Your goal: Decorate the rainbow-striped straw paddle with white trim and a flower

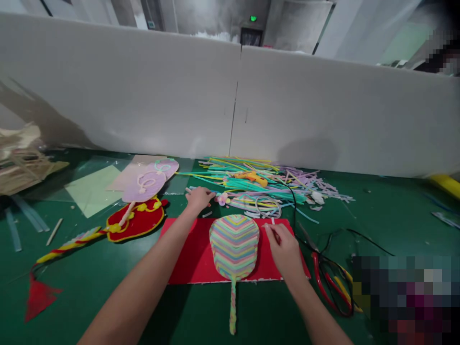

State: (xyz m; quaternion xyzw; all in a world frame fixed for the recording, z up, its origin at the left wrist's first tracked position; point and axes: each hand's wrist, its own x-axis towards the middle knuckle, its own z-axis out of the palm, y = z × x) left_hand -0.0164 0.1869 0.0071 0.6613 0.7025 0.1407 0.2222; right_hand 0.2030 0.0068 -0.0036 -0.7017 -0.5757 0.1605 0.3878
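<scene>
Pastel stripes zigzag across the striped fan [233, 249] at the middle of my camera view; its head lies flat on a red board [190, 261], and its thin handle [233, 311] reaches past the board's near edge over the green table [82, 282]. My left hand [199, 199] is beyond the fan, at the near edge of a pile of coloured strips [283, 192], fingertips just beside some small flowers [223, 199]. Those fingers are bent nearly together, and I cannot tell whether they have hold of anything. My right hand [286, 244] is over the board, just beside the fan, thumb and forefinger almost meeting near a white scrap [272, 221]; again I cannot tell if anything is pinched there. Off to the left I see 2 more fans, 1 lilac fan [143, 190] and 1 red fan [143, 222], plus 1 red tassel [40, 298]. An orange tool [251, 178] lies on the strips, and red-handled pliers [316, 270] lie right of the board.
</scene>
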